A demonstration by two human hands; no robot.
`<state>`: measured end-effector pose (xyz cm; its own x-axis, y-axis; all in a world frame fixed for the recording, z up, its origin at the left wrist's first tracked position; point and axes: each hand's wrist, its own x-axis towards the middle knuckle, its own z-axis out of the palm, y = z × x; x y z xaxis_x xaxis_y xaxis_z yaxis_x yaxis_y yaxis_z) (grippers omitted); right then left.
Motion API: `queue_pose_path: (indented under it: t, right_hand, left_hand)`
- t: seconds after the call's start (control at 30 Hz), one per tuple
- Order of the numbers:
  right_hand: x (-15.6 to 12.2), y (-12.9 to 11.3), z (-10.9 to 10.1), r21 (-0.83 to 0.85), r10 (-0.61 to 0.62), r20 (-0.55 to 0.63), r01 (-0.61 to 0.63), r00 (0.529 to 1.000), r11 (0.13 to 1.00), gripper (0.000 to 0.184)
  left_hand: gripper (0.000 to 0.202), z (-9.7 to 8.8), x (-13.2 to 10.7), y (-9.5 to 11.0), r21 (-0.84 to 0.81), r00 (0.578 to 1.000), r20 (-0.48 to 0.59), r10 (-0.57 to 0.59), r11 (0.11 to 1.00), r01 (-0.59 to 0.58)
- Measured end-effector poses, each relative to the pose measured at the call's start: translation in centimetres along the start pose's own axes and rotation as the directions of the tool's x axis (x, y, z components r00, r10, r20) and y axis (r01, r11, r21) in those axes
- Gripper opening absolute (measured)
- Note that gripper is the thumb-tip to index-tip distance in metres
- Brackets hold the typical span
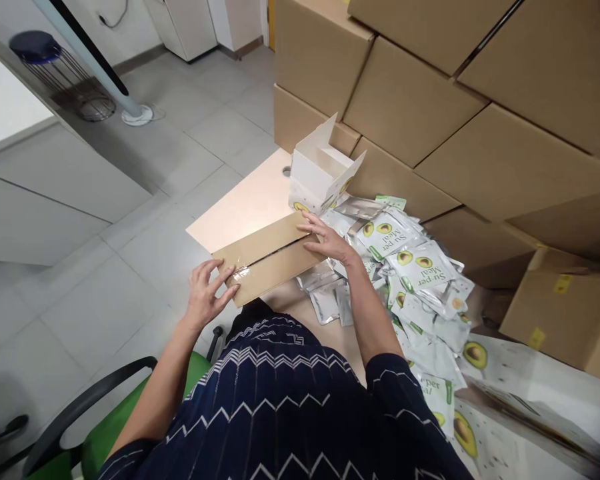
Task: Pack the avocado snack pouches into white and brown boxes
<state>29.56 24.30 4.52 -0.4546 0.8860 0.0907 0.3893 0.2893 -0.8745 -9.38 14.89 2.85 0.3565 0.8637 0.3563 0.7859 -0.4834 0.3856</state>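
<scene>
A long brown cardboard box (pixel 275 250) lies before me with its two top flaps nearly meeting along a dark gap. Clear tape (pixel 243 272) shines on the left end of that seam. My left hand (pixel 207 293) grips the box's left end, fingertips and thumb near the tape. At the opposite end, my right hand (pixel 330 240) holds the box with its fingers across both flaps. Beyond it stands an open white carton (pixel 320 170) with avocado prints, its flaps raised. White avocado-printed sachets (pixel 397 233) are heaped beside my right forearm.
Large brown cartons (pixel 410 100) are stacked behind the table (pixel 230 213). An open brown carton (pixel 555 307) and a white printed box (pixel 545 380) are at the right. A green chair (pixel 115 413) stands at lower left, a white counter (pixel 10 100) and a stool (pixel 35 47) farther off.
</scene>
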Motion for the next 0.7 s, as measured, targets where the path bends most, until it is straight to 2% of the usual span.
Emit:
queue_pose_path:
  t: [0.1, 0.23, 0.3, 0.47, 0.53, 0.6, 0.7]
  right_hand:
    - [-1.1, 0.3, 0.3, -0.017, 0.053, -0.001, -0.053, 0.999, 0.998, 0.059]
    - [-1.6, 0.6, 1.3, -0.011, 0.099, -0.043, -0.100, 0.994, 0.995, 0.061]
    - [-1.7, 0.6, 1.9, 0.010, 0.108, -0.069, -0.107, 0.992, 0.994, 0.063]
    - [-2.0, 0.5, 2.6, -0.013, 0.097, -0.115, -0.100, 0.989, 0.995, 0.056]
    - [-1.7, 0.4, 2.4, -0.018, 0.120, -0.142, -0.124, 0.982, 0.992, 0.051]
    - [-0.8, 0.3, 1.6, -0.003, 0.199, -0.270, -0.207, 0.942, 0.978, 0.050]
    - [1.8, 0.2, -0.4, -0.024, 0.297, -0.540, -0.368, 0.788, 0.930, 0.063]
  left_hand:
    - [0.052, -0.4, -0.1, 1.2, 0.078, 0.997, 0.076, -0.018, 0.997, 0.012]
    - [0.092, -0.2, 0.4, 4.0, 0.214, 0.974, 0.216, -0.071, 0.977, 0.023]
    - [0.102, 0.1, 1.0, 5.2, 0.275, 0.951, 0.292, -0.105, 0.961, 0.022]
    - [0.098, 1.1, 3.2, 7.0, 0.339, 0.886, 0.433, -0.166, 0.941, 0.011]
    - [0.097, 1.3, 3.8, 7.2, 0.340, 0.874, 0.459, -0.161, 0.940, -0.006]
    - [0.096, 1.4, 4.1, 7.3, 0.348, 0.868, 0.471, -0.157, 0.937, -0.020]
    - [0.096, 1.3, 4.2, 7.6, 0.358, 0.861, 0.483, -0.162, 0.933, -0.026]
